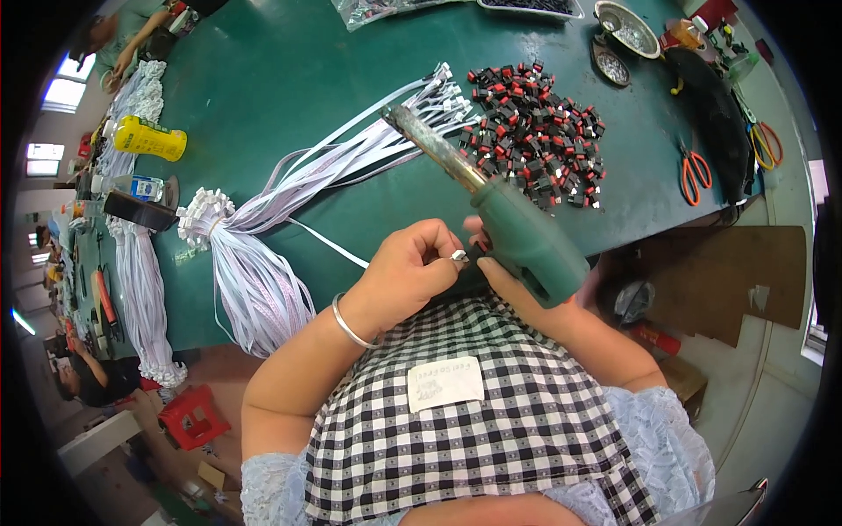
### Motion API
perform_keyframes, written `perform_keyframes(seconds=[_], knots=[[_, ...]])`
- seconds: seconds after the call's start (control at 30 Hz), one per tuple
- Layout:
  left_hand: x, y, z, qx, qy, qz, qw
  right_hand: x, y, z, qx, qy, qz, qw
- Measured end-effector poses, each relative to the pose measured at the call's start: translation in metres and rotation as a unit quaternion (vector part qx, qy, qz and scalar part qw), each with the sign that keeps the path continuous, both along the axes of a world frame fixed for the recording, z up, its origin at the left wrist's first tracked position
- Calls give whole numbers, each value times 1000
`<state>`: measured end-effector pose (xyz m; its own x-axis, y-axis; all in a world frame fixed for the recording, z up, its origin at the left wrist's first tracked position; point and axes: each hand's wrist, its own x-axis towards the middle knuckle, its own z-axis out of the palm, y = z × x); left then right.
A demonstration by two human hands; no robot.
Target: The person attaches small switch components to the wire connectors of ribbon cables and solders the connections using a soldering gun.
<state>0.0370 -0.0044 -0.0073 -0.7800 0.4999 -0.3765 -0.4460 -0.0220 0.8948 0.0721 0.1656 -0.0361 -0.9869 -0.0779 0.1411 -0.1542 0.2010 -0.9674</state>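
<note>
My left hand (405, 270) is closed in a pinch on a small white connector (459, 255) at my waist. A flat white cable (329, 244) runs to this hand from the left. Facing it, my right hand (513, 287) pinches a small black part (478, 251); most of that hand is hidden behind a green-handled heat gun (531, 237) with a metal barrel. The gun hangs across the view above the hands. Left of my hands lies a tied bundle of white flat cables (263, 294) with white connectors. Beyond the gun's barrel is a pile of red-and-black connector housings (535, 131).
The green table (254, 96) also carries a yellow bottle (149, 138), a black phone (140, 210), metal bowls (627, 31) and orange-handled scissors (695, 175). Another cable bundle (145, 298) lies far left. Other people sit at the left. A red stool (193, 416) stands on the floor.
</note>
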Motion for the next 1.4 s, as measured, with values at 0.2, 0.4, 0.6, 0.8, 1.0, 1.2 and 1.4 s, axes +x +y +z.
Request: perform_keyframes(seconds=[0.2,0.4,0.6,0.8,1.0,1.2,1.4], knots=[[-5,4,-3,52,-15,53,997,19,41,23,18,-79,13,997],[-7,6,-7,60,-19,66,996,87,95,-36,-37,21,46,998],[-10,8,-5,17,-10,53,998,103,120,-90,4,109,119,987],[-9,9,-8,1,11,51,999,110,123,-108,33,117,117,986],[-11,8,-9,-4,-3,45,999,98,118,-94,33,143,133,980],[-10,10,-19,2,22,77,997,92,109,-59,97,62,145,983],[-6,3,-13,22,-9,46,999,67,66,-11,-382,-116,-22,917]])
